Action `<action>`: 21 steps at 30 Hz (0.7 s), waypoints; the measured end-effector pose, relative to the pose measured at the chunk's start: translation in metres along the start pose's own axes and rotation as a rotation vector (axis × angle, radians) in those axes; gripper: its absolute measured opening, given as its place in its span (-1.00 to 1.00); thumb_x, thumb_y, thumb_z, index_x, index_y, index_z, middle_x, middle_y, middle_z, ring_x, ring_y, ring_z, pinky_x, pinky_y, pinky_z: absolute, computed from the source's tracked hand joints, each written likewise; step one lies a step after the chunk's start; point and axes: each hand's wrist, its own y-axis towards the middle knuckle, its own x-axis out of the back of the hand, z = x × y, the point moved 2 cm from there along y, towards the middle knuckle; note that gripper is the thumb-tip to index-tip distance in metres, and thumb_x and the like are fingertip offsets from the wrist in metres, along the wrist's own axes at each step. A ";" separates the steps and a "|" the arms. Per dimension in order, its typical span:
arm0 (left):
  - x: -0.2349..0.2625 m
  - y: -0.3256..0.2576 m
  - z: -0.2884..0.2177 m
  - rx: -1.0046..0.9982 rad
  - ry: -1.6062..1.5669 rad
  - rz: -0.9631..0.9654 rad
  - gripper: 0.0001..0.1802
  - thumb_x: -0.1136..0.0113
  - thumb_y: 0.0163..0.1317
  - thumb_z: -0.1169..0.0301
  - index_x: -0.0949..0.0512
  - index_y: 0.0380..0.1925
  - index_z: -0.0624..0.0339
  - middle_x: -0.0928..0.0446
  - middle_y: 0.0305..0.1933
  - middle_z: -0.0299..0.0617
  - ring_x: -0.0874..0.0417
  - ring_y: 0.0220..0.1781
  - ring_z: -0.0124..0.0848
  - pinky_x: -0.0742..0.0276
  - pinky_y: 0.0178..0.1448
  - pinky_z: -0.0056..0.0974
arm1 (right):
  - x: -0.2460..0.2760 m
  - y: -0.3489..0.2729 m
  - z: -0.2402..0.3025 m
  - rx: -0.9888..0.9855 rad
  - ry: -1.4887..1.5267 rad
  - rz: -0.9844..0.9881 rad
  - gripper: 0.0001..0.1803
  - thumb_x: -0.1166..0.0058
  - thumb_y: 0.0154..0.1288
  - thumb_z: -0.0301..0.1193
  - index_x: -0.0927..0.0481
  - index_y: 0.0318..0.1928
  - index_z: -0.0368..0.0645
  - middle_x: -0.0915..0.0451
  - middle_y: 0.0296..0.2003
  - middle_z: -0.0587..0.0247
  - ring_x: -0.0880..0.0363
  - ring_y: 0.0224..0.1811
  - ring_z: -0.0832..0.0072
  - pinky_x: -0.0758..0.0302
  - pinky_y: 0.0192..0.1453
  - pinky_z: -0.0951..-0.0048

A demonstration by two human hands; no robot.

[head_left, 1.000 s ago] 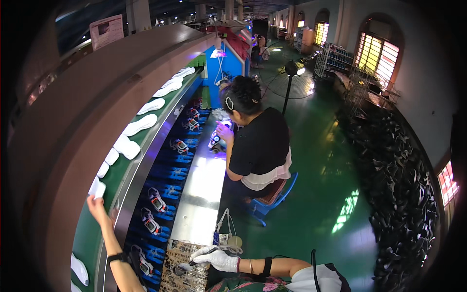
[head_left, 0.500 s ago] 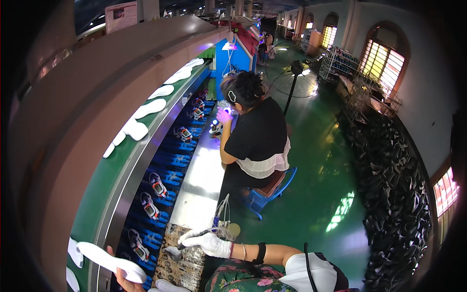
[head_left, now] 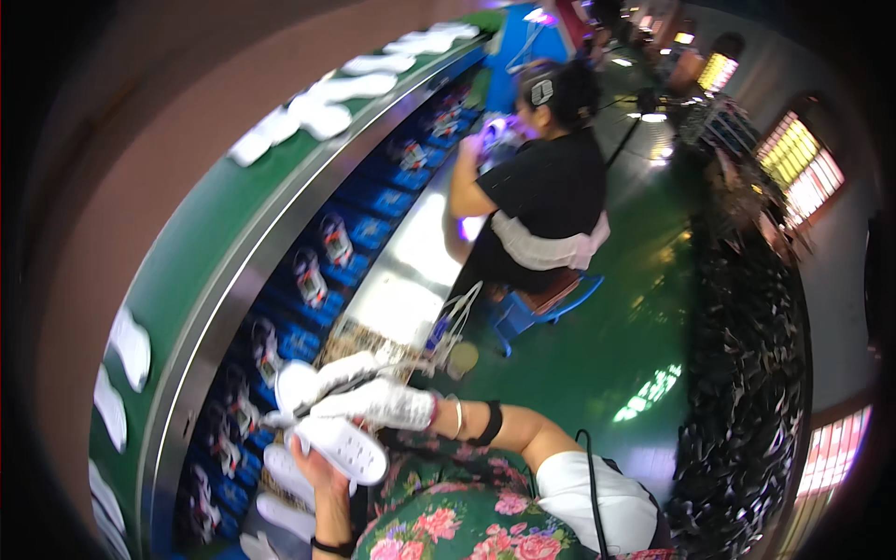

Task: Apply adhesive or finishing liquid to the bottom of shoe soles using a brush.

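My left hand (head_left: 322, 471) grips a white shoe sole (head_left: 350, 450) with small holes in its face, low in front of me. Just beyond it is my right hand (head_left: 387, 403), in a white glove, its fingers closed around a brush whose tip is hidden. A thin tube (head_left: 411, 364) runs close to that glove. Another white sole (head_left: 299, 385) lies against the gloved fingers; blur hides whether they hold it too. Beside my left wrist, white soles (head_left: 285, 513) rest at the bench edge.
White soles (head_left: 131, 347) ride a green belt (head_left: 196, 243) on the left. Below it, shoe uppers (head_left: 311, 277) sit on a blue rack line. A metal bench (head_left: 411, 261) leads to a co-worker (head_left: 551, 159) on a blue chair (head_left: 546, 303). Dark pieces (head_left: 737, 392) are heaped at right.
My left hand has brought the sole from over the belt edge rightward to my gloved hand. The view has shifted, and the co-worker appears farther right.
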 end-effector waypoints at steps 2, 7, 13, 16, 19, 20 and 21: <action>-0.001 0.008 -0.003 0.010 -0.027 0.029 0.00 0.10 0.21 -0.46 -0.36 0.33 0.18 -0.56 0.20 0.08 -0.62 0.12 0.18 -0.50 0.25 0.27 | 0.003 0.001 0.013 0.000 -0.117 0.017 -0.80 -0.33 0.19 -0.52 -0.73 -0.16 -0.27 -0.73 -0.25 0.25 -0.67 -0.21 0.59 -0.62 -0.12 0.51; -0.031 0.028 -0.012 -0.103 -0.146 -0.084 -0.04 0.19 0.29 -0.46 -0.28 0.40 0.07 -0.58 0.18 -0.04 -0.64 0.14 -0.04 -0.58 0.22 0.09 | 0.004 0.007 0.022 0.192 -0.415 -0.041 -0.82 -0.35 0.15 -0.55 -0.72 -0.21 -0.31 -0.74 -0.24 0.18 -0.69 -0.19 0.55 -0.65 -0.07 0.46; -0.062 0.019 -0.019 -0.104 -0.301 0.065 0.00 0.28 0.27 -0.51 -0.37 0.33 0.12 -0.60 0.15 -0.04 -0.66 0.11 -0.05 -0.59 0.22 0.05 | -0.011 0.031 0.030 0.519 -0.822 -0.023 -0.78 -0.36 0.05 -0.58 -0.75 -0.22 -0.29 -0.75 -0.27 0.06 -0.73 -0.26 0.34 -0.64 -0.12 0.39; -0.058 0.014 -0.022 -0.139 -0.303 0.254 0.05 0.41 0.27 -0.54 -0.33 0.37 0.13 -0.58 0.19 -0.04 -0.65 0.14 -0.09 -0.56 0.26 0.02 | -0.023 0.036 0.024 0.633 -0.949 0.040 -0.69 -0.33 0.01 -0.57 -0.74 -0.15 -0.28 -0.74 -0.17 0.02 -0.73 -0.20 0.23 -0.63 -0.05 0.31; -0.067 0.015 -0.020 -0.279 0.090 -0.209 0.05 0.44 0.30 -0.52 -0.26 0.41 0.13 -0.51 0.28 -0.05 -0.58 0.25 -0.13 -0.51 0.33 -0.02 | -0.036 0.032 0.019 0.676 -1.073 0.118 -0.60 -0.30 -0.01 -0.55 -0.72 -0.05 -0.27 -0.72 -0.10 0.01 -0.72 -0.14 0.15 -0.62 0.01 0.22; -0.064 0.016 -0.021 -0.254 0.216 -0.163 0.03 0.45 0.33 -0.49 -0.20 0.46 0.13 -0.42 0.37 -0.08 -0.49 0.36 -0.17 -0.43 0.41 -0.07 | -0.037 0.028 0.009 0.693 -1.117 0.158 -0.59 -0.30 -0.01 -0.54 -0.72 -0.05 -0.25 -0.72 -0.10 0.03 -0.71 -0.13 0.15 -0.61 0.02 0.21; -0.051 0.017 -0.022 -0.266 0.219 -0.169 0.03 0.45 0.33 -0.49 -0.20 0.46 0.13 -0.42 0.37 -0.08 -0.49 0.36 -0.17 -0.43 0.41 -0.07 | -0.045 0.025 0.004 0.711 -1.153 0.208 -0.58 -0.30 -0.02 -0.53 -0.72 -0.04 -0.24 -0.72 -0.10 0.04 -0.71 -0.12 0.16 -0.61 0.02 0.19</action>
